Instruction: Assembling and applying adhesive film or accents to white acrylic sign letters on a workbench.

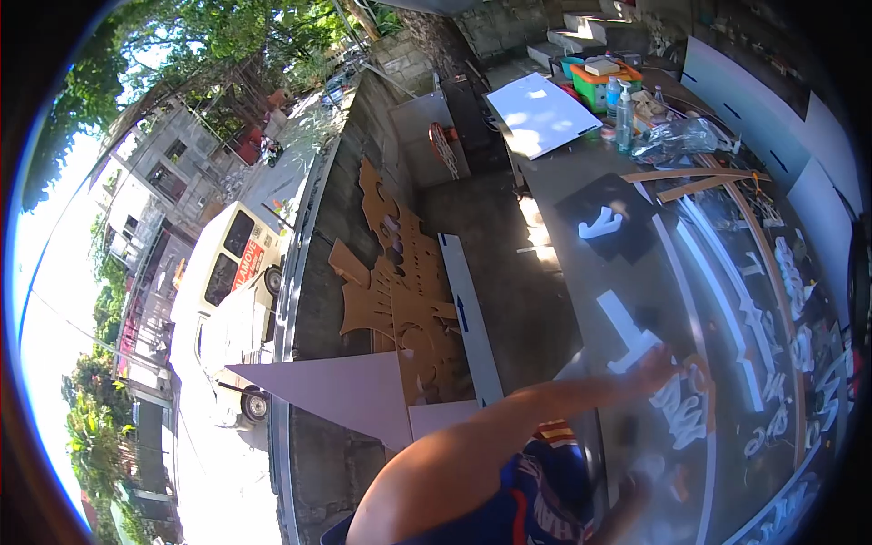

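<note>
The left hand (656, 363) reaches over the dark table (581, 182) and grips a white T-shaped letter (629, 329) at its near end, with more white letters (681, 409) just beside it, a white board (541, 113) far beyond, right hand unseen

Left hand (656, 361), right of centre, fingers pinching the lower end of a white cut-out letter (627, 331) on the dark worktable (581, 182). More white letters (772, 354) at right. Brown cut-out panels (404, 282) centre; van (227, 291) left.
</note>
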{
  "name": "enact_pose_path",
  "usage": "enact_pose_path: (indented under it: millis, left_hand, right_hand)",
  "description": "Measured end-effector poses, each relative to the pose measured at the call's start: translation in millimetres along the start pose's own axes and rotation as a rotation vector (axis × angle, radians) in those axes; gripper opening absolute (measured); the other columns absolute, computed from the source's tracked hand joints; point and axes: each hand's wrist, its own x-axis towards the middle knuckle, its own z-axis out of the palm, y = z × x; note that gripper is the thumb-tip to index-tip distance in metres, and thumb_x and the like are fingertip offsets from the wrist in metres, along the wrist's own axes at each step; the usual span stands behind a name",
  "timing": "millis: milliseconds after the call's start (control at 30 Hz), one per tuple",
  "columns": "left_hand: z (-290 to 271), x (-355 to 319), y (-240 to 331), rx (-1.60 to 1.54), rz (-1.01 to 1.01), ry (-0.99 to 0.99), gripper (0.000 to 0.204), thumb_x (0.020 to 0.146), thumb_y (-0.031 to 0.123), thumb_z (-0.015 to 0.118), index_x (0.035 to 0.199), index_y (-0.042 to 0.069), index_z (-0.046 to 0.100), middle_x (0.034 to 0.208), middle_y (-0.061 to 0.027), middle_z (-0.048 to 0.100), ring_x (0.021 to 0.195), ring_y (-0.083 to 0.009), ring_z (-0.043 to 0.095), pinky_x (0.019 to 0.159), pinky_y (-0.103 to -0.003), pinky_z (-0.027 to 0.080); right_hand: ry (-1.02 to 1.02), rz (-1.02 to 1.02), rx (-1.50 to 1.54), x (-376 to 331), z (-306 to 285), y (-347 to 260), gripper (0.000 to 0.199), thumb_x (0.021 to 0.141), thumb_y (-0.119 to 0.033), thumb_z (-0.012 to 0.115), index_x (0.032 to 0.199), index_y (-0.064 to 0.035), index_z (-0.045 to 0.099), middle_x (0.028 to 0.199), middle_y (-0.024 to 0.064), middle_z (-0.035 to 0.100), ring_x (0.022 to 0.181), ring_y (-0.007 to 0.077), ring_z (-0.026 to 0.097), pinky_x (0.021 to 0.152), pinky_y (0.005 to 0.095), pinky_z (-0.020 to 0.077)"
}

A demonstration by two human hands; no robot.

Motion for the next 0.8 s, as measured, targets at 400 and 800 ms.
enact_pose_path:
  millis: [400,800]
  left_hand:
    - [47,19,2,-0.408,0.340,-0.435,0.035,0.073,0.011,0.068,0.108,0.013,0.064,0.098,-0.0112,0.060,0.102,-0.0291,0.059,0.082,-0.043,0.050]
    - [-133,-41,167,-1.557,-0.064,-0.664,0.038,0.090,0.015,0.058,0.125,0.003,0.048,0.093,-0.0088,0.064,0.066,-0.0171,0.063,0.050,-0.030,0.050]
  right_hand:
    - [0.151,-0.305,-0.055,49,-27,-43,0.021,0.088,-0.019,0.050,0.096,-0.0008,0.056,0.097,0.0054,0.052,0.084,0.0136,0.056,0.072,0.0258,0.0435]
    - [0.420,-0.740,-0.307,6,4,-201,0.013,0.075,0.002,0.065,0.088,0.0022,0.066,0.081,0.0106,0.063,0.075,0.0181,0.060,0.071,0.0268,0.0457]
